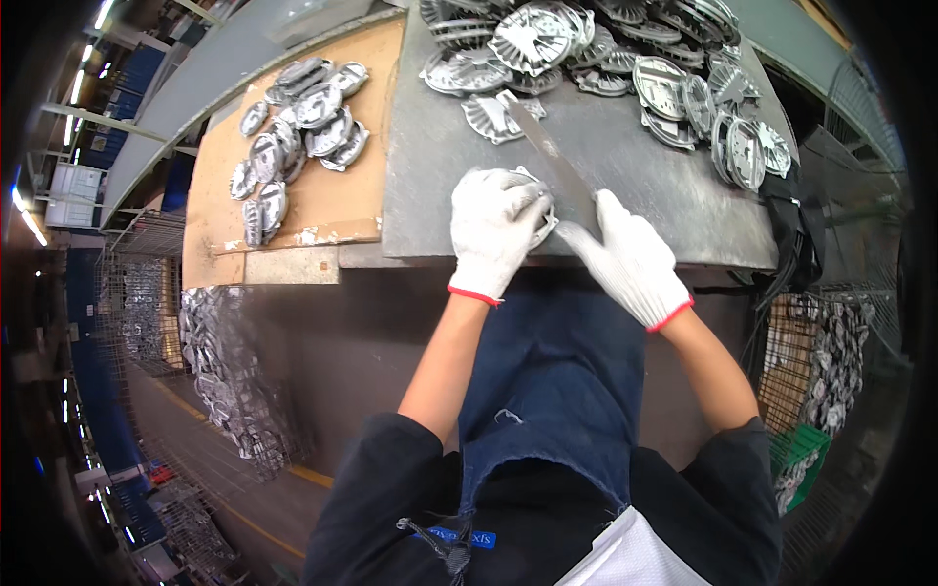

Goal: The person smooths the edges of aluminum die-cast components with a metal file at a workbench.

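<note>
My left hand (496,223), in a white knit glove with a red cuff, is closed on a round silver metal casting (549,230) at the front edge of the table. Most of that casting is hidden under the glove. In my right hand (630,256), gloved the same way, is a long flat file (559,161). Its handle is hidden in the grip, and the blade points away and to the left, passing just right of the held casting. Whether the blade touches the casting I cannot tell. Beyond the file's tip lies a single ribbed casting (491,117).
Piled castings (535,39) cover the back of the grey metal tabletop (430,186), with more castings (747,151) at the right. A brown cardboard sheet (215,200) at the left bears another group of castings (318,105). Wire cages (147,293) holding parts flank the table; a green crate (801,464) stands at right.
</note>
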Action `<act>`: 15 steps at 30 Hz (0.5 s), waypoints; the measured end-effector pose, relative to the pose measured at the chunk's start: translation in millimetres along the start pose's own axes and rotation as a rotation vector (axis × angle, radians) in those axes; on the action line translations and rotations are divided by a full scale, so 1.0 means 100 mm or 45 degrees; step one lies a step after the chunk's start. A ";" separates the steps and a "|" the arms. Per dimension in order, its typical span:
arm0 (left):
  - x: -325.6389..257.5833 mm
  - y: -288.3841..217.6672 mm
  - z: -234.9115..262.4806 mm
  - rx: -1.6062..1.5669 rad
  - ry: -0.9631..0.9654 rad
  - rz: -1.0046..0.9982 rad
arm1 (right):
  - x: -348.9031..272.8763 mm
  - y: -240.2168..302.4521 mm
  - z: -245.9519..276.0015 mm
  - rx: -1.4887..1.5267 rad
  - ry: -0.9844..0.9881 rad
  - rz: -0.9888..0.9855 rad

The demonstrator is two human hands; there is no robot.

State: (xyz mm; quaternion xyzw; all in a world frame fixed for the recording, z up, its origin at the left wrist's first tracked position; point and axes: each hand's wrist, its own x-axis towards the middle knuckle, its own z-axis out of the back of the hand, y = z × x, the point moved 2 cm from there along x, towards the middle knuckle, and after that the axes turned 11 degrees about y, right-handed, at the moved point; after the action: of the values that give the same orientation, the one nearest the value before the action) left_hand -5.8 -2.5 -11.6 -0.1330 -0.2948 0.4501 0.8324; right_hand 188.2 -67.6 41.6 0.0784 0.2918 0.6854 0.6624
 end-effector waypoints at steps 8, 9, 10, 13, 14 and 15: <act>0.05 -0.03 0.10 -0.041 0.094 0.134 | 0.65 -0.03 -0.17 0.408 0.290 0.126; 0.05 -0.02 0.12 -0.028 0.094 0.143 | 0.66 0.00 -0.14 0.371 0.351 0.057; 0.04 0.00 0.14 -0.020 0.097 0.150 | 0.67 0.06 -0.11 0.371 0.356 0.050; 0.09 -0.02 0.20 0.040 0.154 0.182 | 0.61 0.16 -0.06 0.321 0.228 0.067; 0.11 -0.05 0.20 0.027 0.170 0.171 | 0.62 0.17 -0.10 0.326 0.224 0.044; 0.13 -0.08 0.20 0.064 0.158 0.220 | 0.64 0.17 -0.15 0.273 0.180 0.038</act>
State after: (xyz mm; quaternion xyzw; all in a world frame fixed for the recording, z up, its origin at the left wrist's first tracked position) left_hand -6.8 2.7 12.9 -0.1647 -0.2187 0.5184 0.8101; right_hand 159.7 -10.1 20.1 0.1046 0.4081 0.6641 0.6177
